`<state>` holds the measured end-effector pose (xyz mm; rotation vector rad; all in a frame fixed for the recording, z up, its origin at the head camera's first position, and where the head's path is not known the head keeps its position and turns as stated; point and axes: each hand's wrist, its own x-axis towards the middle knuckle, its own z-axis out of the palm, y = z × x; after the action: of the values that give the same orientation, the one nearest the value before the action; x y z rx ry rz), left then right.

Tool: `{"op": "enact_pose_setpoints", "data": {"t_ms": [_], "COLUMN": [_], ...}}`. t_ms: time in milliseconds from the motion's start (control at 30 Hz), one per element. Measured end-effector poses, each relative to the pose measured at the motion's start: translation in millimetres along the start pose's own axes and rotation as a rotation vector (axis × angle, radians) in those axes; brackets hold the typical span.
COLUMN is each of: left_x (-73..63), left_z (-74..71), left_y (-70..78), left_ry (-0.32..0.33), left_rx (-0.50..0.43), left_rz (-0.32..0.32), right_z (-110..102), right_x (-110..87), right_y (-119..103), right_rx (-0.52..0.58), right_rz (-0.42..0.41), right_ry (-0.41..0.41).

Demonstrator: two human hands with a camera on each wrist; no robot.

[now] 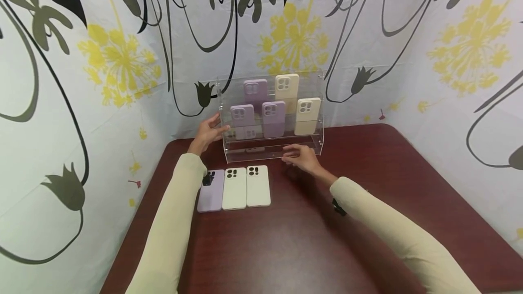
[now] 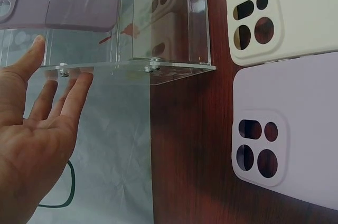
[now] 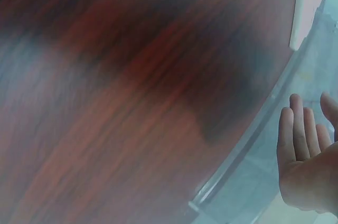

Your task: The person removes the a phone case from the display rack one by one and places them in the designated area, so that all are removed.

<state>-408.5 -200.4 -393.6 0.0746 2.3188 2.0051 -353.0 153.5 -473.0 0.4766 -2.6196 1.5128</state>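
A clear acrylic tiered stand [image 1: 273,152] holds several purple and cream phone cases, such as a cream case [image 1: 308,109] at its front right and a purple case [image 1: 273,111] beside it. My left hand [image 1: 207,134] is at the stand's left side; in the left wrist view its fingertips touch the side panel [image 2: 127,67] and the thumb points up, apart from them. In front of the stand's lower right part, my right hand [image 1: 303,159] hovers with loosely bent fingers, holding nothing. Before the stand lie a purple case [image 1: 213,194] and two cream cases [image 1: 234,192] [image 1: 258,188] side by side.
A dark red wooden table [image 1: 294,244] carries everything. Patterned fabric [image 1: 359,17] with grey plants and yellow flowers hangs behind and on both sides. The stand is close to the back fabric.
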Motion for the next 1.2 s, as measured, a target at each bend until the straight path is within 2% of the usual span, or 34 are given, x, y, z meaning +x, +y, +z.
{"op": "enact_pose_setpoints", "data": {"t_ms": [67, 333, 567, 967, 1200], "left_x": [2.7, 1.6, 3.7, 5.4, 5.0], "left_z": [0.1, 0.8, -0.1, -1.2, -1.3], "left_y": [-3.9, -1.7, -3.6, -8.0, -7.3], "left_ry": [0.005, 0.005, 0.010, 0.024, 0.021], "left_rx": [0.008, 0.007, 0.010, 0.003, -0.021], "left_rz": [0.014, 0.033, 0.037, 0.023, 0.029], "right_z": [-8, -40, -62, -88, -101], "right_x": [1.7, 9.0, 13.4, 26.3, 34.1], "right_y": [1, 2, 1, -4, -9], "right_rx": [-0.013, -0.099, -0.141, -0.112, -0.124], "right_rz": [-0.012, -0.065, -0.078, -0.141, -0.144], "right_ry": [0.019, 0.156, 0.211, 0.340, 0.429]}}
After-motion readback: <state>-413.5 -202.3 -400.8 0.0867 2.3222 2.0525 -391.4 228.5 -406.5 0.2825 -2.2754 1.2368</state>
